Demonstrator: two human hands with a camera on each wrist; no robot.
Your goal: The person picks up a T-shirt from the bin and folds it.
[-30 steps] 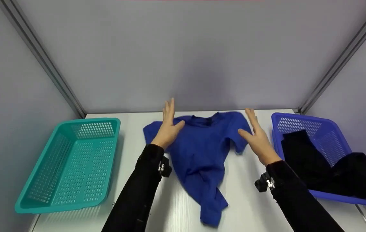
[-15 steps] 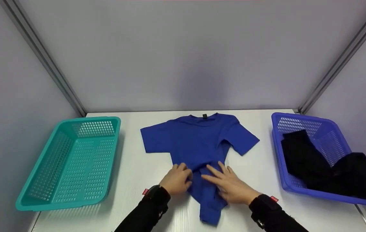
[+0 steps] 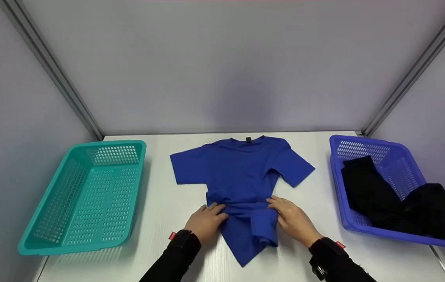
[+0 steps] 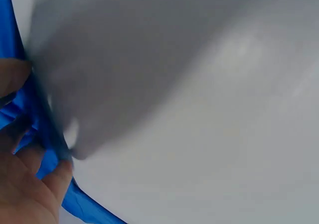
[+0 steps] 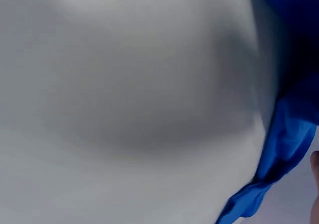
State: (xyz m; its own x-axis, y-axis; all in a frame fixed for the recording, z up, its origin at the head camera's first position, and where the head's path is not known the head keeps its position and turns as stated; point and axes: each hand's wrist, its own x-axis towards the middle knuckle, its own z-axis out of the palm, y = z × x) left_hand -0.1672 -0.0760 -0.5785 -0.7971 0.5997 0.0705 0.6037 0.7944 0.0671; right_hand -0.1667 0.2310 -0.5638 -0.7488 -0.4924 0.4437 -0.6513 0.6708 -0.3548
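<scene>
A blue T-shirt [image 3: 242, 168] lies on the white table, neckline toward the back wall and both short sleeves spread outward. Its lower half is bunched, with a crosswise fold at the waist and a pointed corner toward the front. My left hand [image 3: 206, 222] pinches the left side of the bunched part; in the left wrist view, the thumb and fingers [image 4: 59, 178] are at the cloth's edge. On the opposite side, my right hand [image 3: 294, 221] holds the shirt's right edge, fingertips over the fabric. The right wrist view shows mostly table, blue cloth [image 5: 281, 144] and a sliver of finger.
To the left stands a green plastic basket [image 3: 138, 188] with nothing in it. A purple basket [image 3: 337, 196] at the right contains black clothing [image 3: 379, 199], part of which hangs over its rim. Grey panels [image 3: 238, 70] enclose the table [image 3: 159, 219] at the back and sides.
Both hands came down from above the shoulders to the shirt's lower half. The sleeves now lie flatter and wider. The twisted lower end has been turned, and its right part pulled up.
</scene>
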